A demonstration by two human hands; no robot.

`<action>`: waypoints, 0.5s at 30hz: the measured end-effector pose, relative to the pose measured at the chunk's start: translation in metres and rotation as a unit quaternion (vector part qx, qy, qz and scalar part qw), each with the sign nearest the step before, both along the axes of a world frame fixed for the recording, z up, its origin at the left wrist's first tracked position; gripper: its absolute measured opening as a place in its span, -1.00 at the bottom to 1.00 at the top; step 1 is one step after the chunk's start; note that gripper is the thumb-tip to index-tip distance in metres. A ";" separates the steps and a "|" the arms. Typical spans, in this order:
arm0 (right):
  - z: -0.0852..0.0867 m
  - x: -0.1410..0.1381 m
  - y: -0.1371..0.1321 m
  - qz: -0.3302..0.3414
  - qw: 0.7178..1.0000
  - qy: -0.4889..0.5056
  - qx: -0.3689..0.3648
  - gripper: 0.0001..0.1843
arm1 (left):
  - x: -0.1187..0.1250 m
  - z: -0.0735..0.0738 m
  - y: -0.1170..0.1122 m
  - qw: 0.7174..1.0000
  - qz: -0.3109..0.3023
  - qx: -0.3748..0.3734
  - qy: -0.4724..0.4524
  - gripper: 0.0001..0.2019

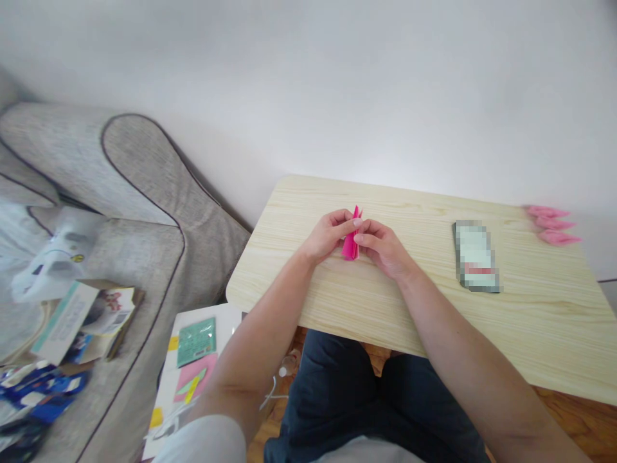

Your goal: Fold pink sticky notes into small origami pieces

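Observation:
Above the light wooden table (357,296), a piece of folded bright pink paper (350,248) is held upright between my two hands. My left hand (331,235) pinches it from the left, thumb near its upper part. From the right, my right hand (383,246) grips the same paper, thumb and forefinger pressed at its edge. The layers form a narrow, pleated-looking shape, wider at the bottom. My fingers hide part of the folds.
A phone (477,256) with a blurred screen lies to the right. Several folded pink paper pieces (554,225) sit at the table's far right. Left stands a grey sofa (193,212) with an open box (72,321). A lower white surface (164,386) holds a green packet (196,341).

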State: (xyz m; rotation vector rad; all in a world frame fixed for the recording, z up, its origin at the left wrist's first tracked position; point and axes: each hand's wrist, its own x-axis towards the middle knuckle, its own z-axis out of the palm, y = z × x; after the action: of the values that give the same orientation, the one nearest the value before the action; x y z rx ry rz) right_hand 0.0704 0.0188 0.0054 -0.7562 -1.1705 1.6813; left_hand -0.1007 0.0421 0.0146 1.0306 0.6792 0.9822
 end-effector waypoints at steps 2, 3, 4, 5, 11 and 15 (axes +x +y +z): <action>-0.002 0.000 0.000 0.000 1.000 -0.006 0.007 -0.73 | 0.000 -0.001 -0.001 1.000 0.004 -0.004 -0.001 -0.60; -0.003 0.000 0.000 -0.001 1.000 -0.008 0.012 -0.73 | 0.000 -0.001 -0.001 1.000 0.007 -0.006 0.002 -0.60; -0.003 0.000 0.000 0.000 1.000 -0.009 0.016 -0.73 | 0.001 -0.001 -0.001 1.000 0.011 -0.009 0.004 -0.60; -0.004 -0.001 0.000 0.000 1.000 -0.009 0.021 -0.74 | 0.001 0.000 -0.001 1.000 0.015 -0.012 0.007 -0.60; -0.007 0.000 0.001 0.003 0.999 -0.020 0.028 -0.75 | 0.000 0.004 -0.002 1.000 0.014 -0.013 -0.001 -0.64; -0.009 0.002 0.001 0.005 0.999 -0.026 0.027 -0.75 | -0.002 0.005 -0.003 1.000 0.020 -0.016 0.004 -0.64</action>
State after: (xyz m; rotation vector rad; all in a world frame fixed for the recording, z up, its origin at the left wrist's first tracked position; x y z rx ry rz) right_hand 0.0726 0.0203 -0.0033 -0.7652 -1.2527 1.6404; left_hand -0.1022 0.0388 0.0195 0.9966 0.7218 0.9991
